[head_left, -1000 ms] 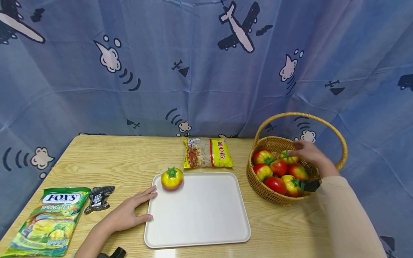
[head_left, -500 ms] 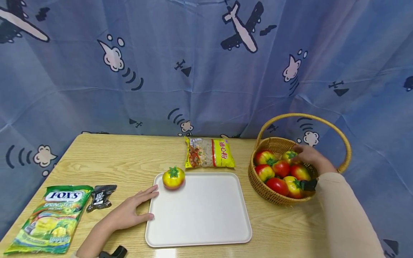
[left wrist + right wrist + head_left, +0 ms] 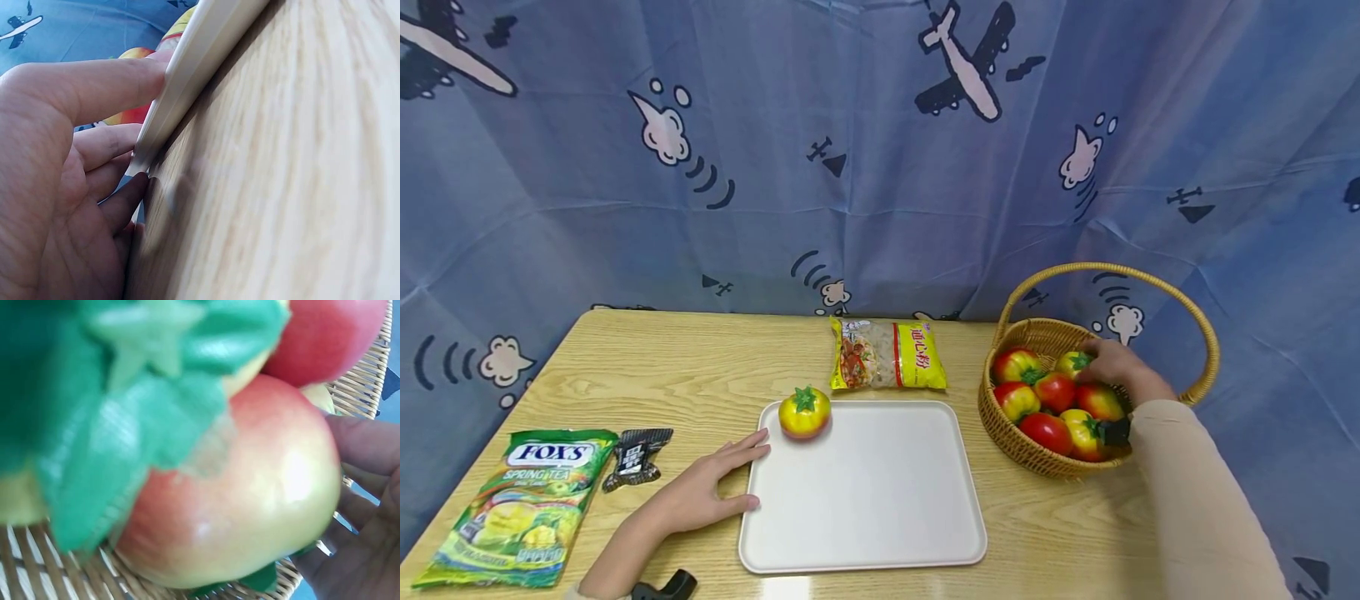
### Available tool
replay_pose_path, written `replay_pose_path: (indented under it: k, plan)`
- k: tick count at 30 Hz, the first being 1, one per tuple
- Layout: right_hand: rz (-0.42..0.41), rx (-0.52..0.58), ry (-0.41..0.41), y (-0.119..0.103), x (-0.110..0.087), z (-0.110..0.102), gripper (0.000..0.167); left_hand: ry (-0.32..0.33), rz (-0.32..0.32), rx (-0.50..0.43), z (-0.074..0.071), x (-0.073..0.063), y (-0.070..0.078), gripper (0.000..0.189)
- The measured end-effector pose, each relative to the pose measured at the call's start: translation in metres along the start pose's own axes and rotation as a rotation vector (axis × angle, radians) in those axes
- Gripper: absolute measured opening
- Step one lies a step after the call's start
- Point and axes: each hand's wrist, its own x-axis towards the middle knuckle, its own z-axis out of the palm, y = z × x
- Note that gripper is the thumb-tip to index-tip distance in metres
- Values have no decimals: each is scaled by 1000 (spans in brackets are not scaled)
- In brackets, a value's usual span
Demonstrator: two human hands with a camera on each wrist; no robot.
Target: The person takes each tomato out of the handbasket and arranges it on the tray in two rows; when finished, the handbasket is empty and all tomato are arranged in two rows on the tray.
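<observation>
Lying at the lower left of the frame, the green candy bag [image 3: 520,508] and, just beside it, the black-wrapped piece [image 3: 634,460] sit outside the space between your hands, probably so they do not get in your way. At lower centre-left, your left hand [image 3: 700,496] meets the rim of the white tray [image 3: 865,492] with thumb and fingers apart, clasping nothing; that light touch likely steadies the tray against sliding. One yellow fruit [image 3: 805,415] with a green leafy top stands in the tray's upper left corner, a spot that leaves the tray's middle bare. Above the tray, at the frame's centre, the pasta packet [image 3: 887,354] lies flat near its far edge. At right, the wicker basket [image 3: 1011,442] holds the other fruits together behind its wall, its handle arching clear above them. Your right hand [image 3: 1116,367] reaches in at the back right, fingertips by the rear yellow fruit [image 3: 1070,363], beyond the red-yellow fruit [image 3: 1097,402]; you cannot tell whether they clasp anything, as they are partly hidden.
</observation>
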Motion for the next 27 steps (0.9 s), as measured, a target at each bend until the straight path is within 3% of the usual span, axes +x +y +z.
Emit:
replay_pose_path:
  k: [11, 20, 27]
  plan:
    - [45, -42, -6, 4, 6, 5, 76, -5, 2, -4, 0, -1, 2, 66]
    - [10, -87, 18, 6, 7, 5, 73, 1, -5, 3, -1, -1, 2, 66]
    - [-22, -84, 80, 4, 6, 4, 70, -7, -4, 7, -1, 0, 2, 66]
